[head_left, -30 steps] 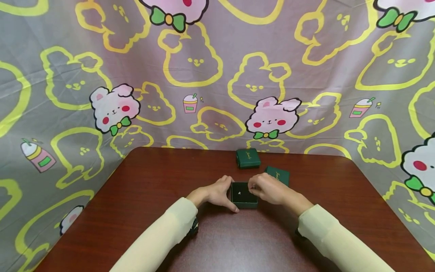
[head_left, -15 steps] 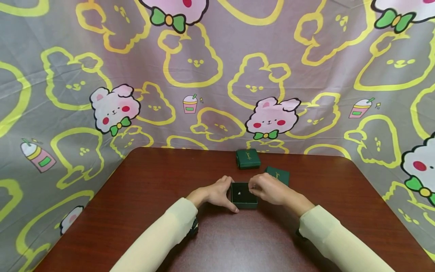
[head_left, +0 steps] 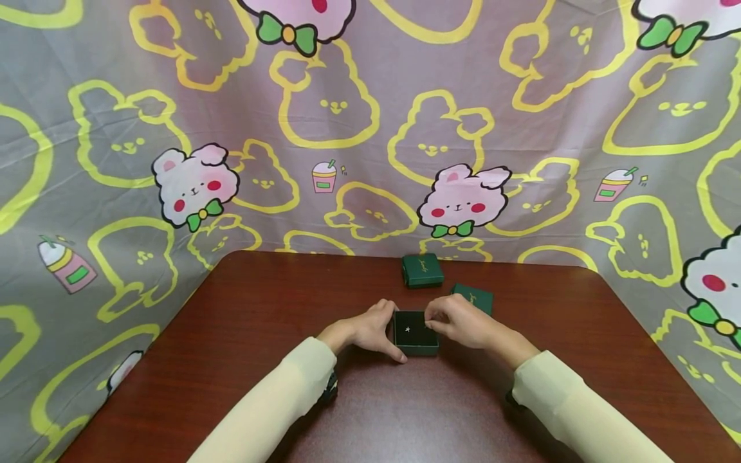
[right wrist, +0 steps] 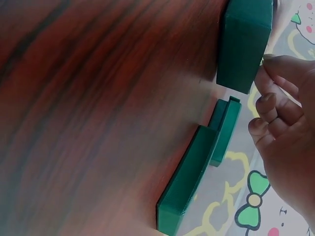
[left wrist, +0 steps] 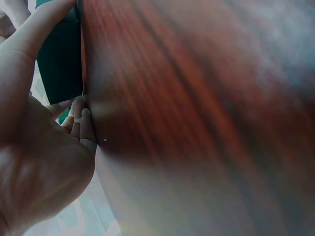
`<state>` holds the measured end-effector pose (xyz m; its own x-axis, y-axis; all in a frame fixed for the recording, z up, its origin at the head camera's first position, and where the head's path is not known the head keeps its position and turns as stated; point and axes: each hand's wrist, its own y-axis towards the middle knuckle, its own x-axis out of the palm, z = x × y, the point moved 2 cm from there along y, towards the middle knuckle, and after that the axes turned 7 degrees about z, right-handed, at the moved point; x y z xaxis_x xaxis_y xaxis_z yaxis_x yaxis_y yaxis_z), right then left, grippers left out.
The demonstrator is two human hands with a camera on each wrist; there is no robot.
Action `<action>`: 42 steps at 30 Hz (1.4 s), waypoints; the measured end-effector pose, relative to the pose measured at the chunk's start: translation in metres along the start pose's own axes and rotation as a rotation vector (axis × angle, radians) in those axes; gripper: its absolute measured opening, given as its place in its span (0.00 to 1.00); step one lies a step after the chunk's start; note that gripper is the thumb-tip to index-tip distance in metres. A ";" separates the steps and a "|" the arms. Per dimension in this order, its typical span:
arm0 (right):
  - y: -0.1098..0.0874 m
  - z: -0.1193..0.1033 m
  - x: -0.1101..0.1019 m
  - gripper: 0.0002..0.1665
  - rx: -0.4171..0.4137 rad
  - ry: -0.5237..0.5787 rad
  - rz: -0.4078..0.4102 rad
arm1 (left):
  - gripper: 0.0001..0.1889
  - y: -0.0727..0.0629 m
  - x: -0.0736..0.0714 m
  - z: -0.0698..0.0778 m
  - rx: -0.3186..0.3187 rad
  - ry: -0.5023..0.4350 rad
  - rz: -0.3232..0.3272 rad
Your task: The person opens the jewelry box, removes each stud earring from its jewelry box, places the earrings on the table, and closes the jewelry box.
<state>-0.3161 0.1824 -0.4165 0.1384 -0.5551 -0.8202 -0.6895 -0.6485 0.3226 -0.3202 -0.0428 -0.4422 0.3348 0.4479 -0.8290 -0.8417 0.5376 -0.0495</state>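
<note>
A small dark green jewelry box (head_left: pixel 418 350) stands uncovered on the table, its black insert (head_left: pixel 413 337) facing up. On the insert sits a tiny silvery star-shaped stud (head_left: pixel 408 329). My left hand (head_left: pixel 370 329) holds the box from the left, thumb along the near wall and fingers at the far side. At the box's right edge, my right hand (head_left: pixel 463 321) brings thumb and forefinger together. In the right wrist view these fingertips (right wrist: pixel 269 59) pinch a tiny item at the rim, mostly hidden; its kind is unclear.
Behind the right hand lies a green box lid (head_left: pixel 478 298) with gold script, partly covered by the hand. Farther back sits another green box (head_left: pixel 423 270) with gold script. The brown wooden table (head_left: pixel 278 296) meets a cartoon-printed cloth (head_left: pixel 370 161) at its far edge.
My right hand has drawn back very slightly to the right. The left hand and the box hold still.
</note>
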 end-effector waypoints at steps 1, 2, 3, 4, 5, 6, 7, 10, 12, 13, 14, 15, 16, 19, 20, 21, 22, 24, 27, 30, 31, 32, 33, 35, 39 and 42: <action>0.000 0.001 0.000 0.03 0.005 0.006 0.004 | 0.42 0.000 0.000 0.000 0.000 -0.001 0.000; -0.001 0.001 0.000 0.03 0.008 0.010 0.007 | 0.42 0.000 0.000 0.000 0.000 -0.002 -0.001; -0.001 0.002 0.000 0.03 0.014 0.015 0.011 | 0.42 0.000 0.000 0.000 0.000 -0.002 -0.001; -0.001 0.002 -0.001 0.03 0.018 0.021 0.014 | 0.42 0.000 0.000 0.000 0.000 -0.003 -0.002; -0.002 0.002 -0.001 0.03 0.026 0.028 0.016 | 0.41 0.000 0.000 0.000 0.000 -0.003 -0.002; -0.002 0.003 -0.001 0.03 0.033 0.033 0.016 | 0.41 0.000 0.000 0.000 0.000 -0.003 -0.002; -0.002 0.003 -0.002 0.03 0.038 0.039 0.016 | 0.41 0.000 0.000 0.000 0.000 -0.004 -0.003; -0.003 0.004 -0.003 0.03 0.058 0.059 0.008 | 0.41 0.000 0.000 0.000 0.002 -0.003 -0.004; -0.004 0.004 -0.004 0.03 0.068 0.067 0.004 | 0.41 0.001 -0.001 0.001 0.002 -0.003 -0.005; -0.004 0.004 -0.004 0.03 0.071 0.070 0.004 | 0.41 0.001 -0.001 0.000 0.002 -0.004 -0.006; -0.004 0.004 -0.004 0.03 0.074 0.073 0.003 | 0.41 0.001 -0.001 0.000 0.002 -0.004 -0.007; -0.003 0.004 -0.004 0.03 0.077 0.075 0.003 | 0.41 0.001 -0.001 0.000 0.001 -0.005 -0.008; -0.003 0.004 -0.004 0.03 0.078 0.076 0.004 | 0.41 0.001 -0.001 0.000 0.001 -0.005 -0.008; -0.003 0.005 -0.004 0.02 0.081 0.076 0.007 | 0.41 0.001 -0.002 0.000 0.003 -0.006 -0.010; -0.003 0.005 -0.004 0.02 0.082 0.075 0.007 | 0.41 0.001 -0.002 0.000 0.004 -0.006 -0.010; -0.003 0.006 -0.005 0.02 0.083 0.073 0.008 | 0.41 0.001 -0.002 0.000 0.004 -0.007 -0.010; -0.004 0.006 -0.005 0.02 0.085 0.072 0.008 | 0.41 0.001 -0.002 0.000 0.005 -0.007 -0.009; -0.004 0.007 -0.005 0.02 0.091 0.069 0.010 | 0.41 0.001 -0.002 0.000 0.005 -0.008 -0.009; -0.006 0.008 -0.006 0.02 0.102 0.068 0.007 | 0.41 0.000 -0.002 0.000 0.004 -0.009 -0.009; -0.006 0.009 -0.006 0.02 0.112 0.070 0.006 | 0.41 0.000 -0.001 0.001 0.001 -0.007 -0.010; -0.006 0.009 -0.006 0.02 0.110 0.072 0.005 | 0.41 0.000 -0.001 0.001 0.000 -0.007 -0.009; -0.007 0.008 -0.006 0.02 0.111 0.072 0.008 | 0.42 0.001 -0.001 0.001 0.000 -0.005 -0.008; -0.007 0.008 -0.006 0.02 0.106 0.073 0.010 | 0.42 0.001 -0.001 0.001 0.000 -0.003 -0.008; -0.007 0.008 -0.007 0.02 0.097 0.073 0.017 | 0.42 0.001 0.000 0.001 0.000 -0.001 -0.008; -0.008 0.008 -0.009 0.02 0.092 0.066 0.025 | 0.42 0.001 -0.001 0.001 -0.002 -0.001 -0.009; -0.009 0.009 -0.009 0.02 0.102 0.052 0.026 | 0.41 0.000 -0.001 0.001 -0.003 -0.003 -0.006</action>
<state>-0.3177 0.1979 -0.4159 0.1538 -0.5990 -0.7858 -0.7619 -0.5783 0.2917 -0.3205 -0.0426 -0.4410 0.3410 0.4465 -0.8272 -0.8409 0.5382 -0.0562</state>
